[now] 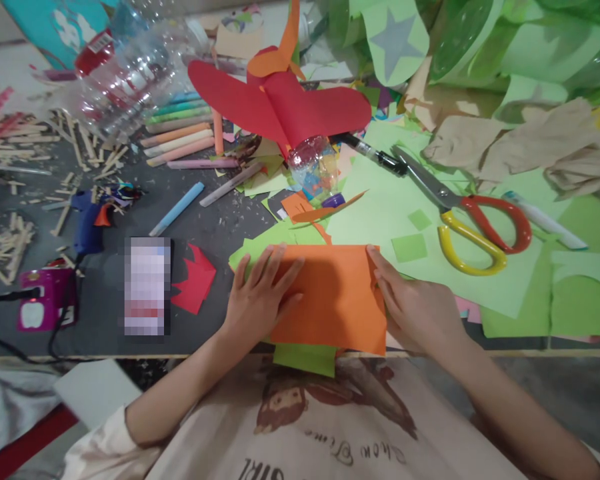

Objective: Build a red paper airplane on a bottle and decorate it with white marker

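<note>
The head view shows an orange paper (337,300) near the front edge of the counter (193,339), with a green strip (307,360) that comes out from under it and passes over this edge. To handle the sheet well, I think it is advisable to press it flat with one hand and to guide its border with the other, with light and equal force. The right border looks a little uneven, so it seems wise not to pull there, because thin paper could tear or crease.

The left hand (257,290) rests with its fingers spread wide: the index finger and the thumb lie on the left part of the sheet, while the outer fingers reach over a green piece (253,248) beside it. The right hand (425,313) has its fingers close together along the right border, one fingertip at the upper corner. Its thumb is hidden, so I cannot tell whether it pinches the sheet.

Farther out, the scissors (444,195) lie to the right, well apart from the fingers. A red paper crown (196,280) lies on the left, next to a phone (147,287).
</note>
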Motion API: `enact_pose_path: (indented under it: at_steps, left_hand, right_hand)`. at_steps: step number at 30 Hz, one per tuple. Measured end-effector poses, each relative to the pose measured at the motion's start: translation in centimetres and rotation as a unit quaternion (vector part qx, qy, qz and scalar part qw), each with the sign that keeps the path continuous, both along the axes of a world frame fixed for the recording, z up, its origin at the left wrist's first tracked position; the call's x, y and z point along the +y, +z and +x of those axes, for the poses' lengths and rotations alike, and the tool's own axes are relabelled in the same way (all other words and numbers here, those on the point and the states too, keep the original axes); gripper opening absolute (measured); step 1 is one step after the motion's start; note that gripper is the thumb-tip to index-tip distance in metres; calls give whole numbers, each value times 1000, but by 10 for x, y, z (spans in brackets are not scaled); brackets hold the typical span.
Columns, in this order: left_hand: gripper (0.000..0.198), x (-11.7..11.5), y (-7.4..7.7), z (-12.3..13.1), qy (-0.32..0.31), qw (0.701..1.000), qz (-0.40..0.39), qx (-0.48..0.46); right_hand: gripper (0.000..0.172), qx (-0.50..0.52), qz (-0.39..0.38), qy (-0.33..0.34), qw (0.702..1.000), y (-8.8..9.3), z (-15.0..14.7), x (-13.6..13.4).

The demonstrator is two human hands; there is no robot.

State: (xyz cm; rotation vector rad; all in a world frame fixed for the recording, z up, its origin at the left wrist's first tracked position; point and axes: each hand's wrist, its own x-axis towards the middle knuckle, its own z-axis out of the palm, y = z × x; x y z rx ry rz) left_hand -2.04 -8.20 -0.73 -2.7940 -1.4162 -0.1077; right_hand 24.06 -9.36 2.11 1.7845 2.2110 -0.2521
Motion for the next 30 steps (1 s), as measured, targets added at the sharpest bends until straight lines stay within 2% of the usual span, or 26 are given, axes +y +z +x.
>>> enact_pose_path:
  at_steps: [8, 14, 18, 20, 22, 25, 30]
  left_hand:
    - [49, -1, 0, -9, 7, 1000, -8, 4]
    - [51, -2, -1, -10, 25, 999, -35, -19]
    - [52, -2, -4, -10, 24, 999, -30, -18]
    - [53, -2, -5, -9, 26, 999, -27, -16]
    - [52, -2, -6, -9, 32, 999, -22, -17]
    - [52, -2, -6, -8, 37, 999, -21, -23]
    - [51, -3, -9, -9, 17, 999, 8, -34]
  right_hand:
    - [53, 27, -4, -17, 999, -1, 4, -1]
    - [51, 76, 44, -65, 994, -7, 11, 0]
    - [52, 170, 89, -142, 971, -9, 21, 0]
    - [46, 217, 115, -160, 956, -11, 23, 0]
    - [37, 244, 168, -124, 947, -14, 22, 2]
    - [29, 255, 244, -5, 936, -22, 17, 10]
    - [24, 266, 219, 88, 935, -33, 14, 28]
